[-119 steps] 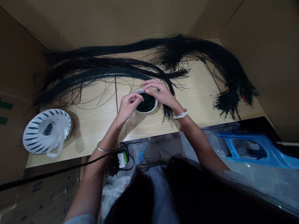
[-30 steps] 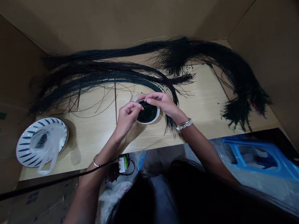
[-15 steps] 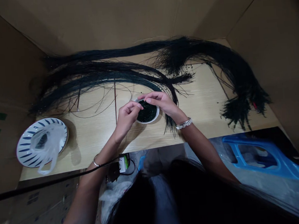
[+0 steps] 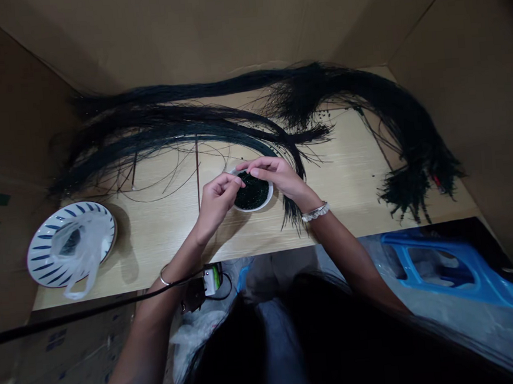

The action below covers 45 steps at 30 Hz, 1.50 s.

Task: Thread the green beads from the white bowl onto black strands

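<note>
A small white bowl (image 4: 264, 204) filled with tiny dark green bead-like pieces (image 4: 251, 193) stands on the wooden table. Over its left rim, my left hand (image 4: 220, 199) is closed in a pinch; whatever lies between thumb and finger is too fine to make out. My right hand (image 4: 277, 175) pinches above the far right side of the bowl, close to the left fingertips, its grip also too small to read. Behind the bowl, bundles of thin dark strands (image 4: 180, 127) curve across the table, one end hanging down just right of the bowl.
At the left stands a white plate with blue strokes (image 4: 43, 256), a clear plastic bag (image 4: 81, 253) on it. A thick dark strand bundle (image 4: 405, 109) lies at the right. Cardboard walls (image 4: 226, 29) enclose the table. A black cable (image 4: 92, 309) crosses my left forearm; a blue plastic stool (image 4: 477, 281) is below right.
</note>
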Motion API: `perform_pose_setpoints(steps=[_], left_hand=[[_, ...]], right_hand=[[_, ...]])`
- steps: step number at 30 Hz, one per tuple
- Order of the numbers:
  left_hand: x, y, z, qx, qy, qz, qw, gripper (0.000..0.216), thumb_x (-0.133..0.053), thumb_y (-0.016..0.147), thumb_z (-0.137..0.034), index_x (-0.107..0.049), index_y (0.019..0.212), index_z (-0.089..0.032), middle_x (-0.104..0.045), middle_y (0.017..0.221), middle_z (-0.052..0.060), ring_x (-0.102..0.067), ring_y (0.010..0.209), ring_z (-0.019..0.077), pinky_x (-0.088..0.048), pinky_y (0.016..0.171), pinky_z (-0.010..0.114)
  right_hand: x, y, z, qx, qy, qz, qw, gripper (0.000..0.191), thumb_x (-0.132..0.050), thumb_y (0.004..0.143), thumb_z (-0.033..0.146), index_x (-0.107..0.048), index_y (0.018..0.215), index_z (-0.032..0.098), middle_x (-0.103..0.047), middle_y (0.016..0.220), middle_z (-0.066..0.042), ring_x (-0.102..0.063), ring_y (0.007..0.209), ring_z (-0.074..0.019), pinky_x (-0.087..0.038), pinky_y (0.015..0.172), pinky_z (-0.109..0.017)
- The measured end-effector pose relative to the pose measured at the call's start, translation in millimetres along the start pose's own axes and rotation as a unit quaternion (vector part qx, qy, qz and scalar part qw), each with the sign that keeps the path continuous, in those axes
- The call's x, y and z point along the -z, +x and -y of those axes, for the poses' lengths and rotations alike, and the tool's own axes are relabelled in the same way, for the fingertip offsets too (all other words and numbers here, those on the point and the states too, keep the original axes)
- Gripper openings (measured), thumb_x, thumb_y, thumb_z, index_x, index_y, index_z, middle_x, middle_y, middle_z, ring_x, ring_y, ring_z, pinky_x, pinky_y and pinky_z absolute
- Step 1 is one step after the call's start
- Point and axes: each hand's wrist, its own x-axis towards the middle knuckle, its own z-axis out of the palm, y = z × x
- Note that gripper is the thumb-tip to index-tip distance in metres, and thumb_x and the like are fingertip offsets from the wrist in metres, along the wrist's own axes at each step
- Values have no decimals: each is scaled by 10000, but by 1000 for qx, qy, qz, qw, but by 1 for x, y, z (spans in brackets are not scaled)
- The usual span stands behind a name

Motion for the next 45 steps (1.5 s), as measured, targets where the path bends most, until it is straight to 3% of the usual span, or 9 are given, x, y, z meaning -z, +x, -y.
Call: perform_pose_setpoints(steps=[21,30,35,45], left_hand=[[1,0,0,4,8,0,1000,337,-732,899,-499,-670,796,-184,-333,482,-76,-227,429,59,-133,435,230],[-2,-2,5,-81,124,-27,989,303,-704,917,-456,-682,801,-177,-435,554,-40,-324,523,92,-220,527,252],[0,-2,6,-81,132,-35,987,304,-695,917,-469,-688,806,-186,-461,570,-31,-337,537,105,-238,540,256],[1,0,7,-83,128,-34,988,317,-704,917,-486,-689,803,-191,-452,564,-31,-331,533,104,-237,541,251]], right_hand=[[0,-2,5,30,-51,9,998,230,-796,858,470,-822,933,255,-782,1189,-30,-678,1224,-215,-437,1182,-415],[-4,-1,3,31,-70,17,997,284,-827,812,503,-796,913,239,-771,1168,-46,-675,1189,-225,-453,1153,-424],[-3,-2,6,16,-72,-12,997,296,-776,853,533,-783,928,246,-771,1154,-35,-668,1199,-226,-432,1173,-423],[-5,-1,4,28,-105,9,994,293,-812,825,505,-774,884,222,-756,1172,-61,-660,1203,-233,-424,1161,-424]])
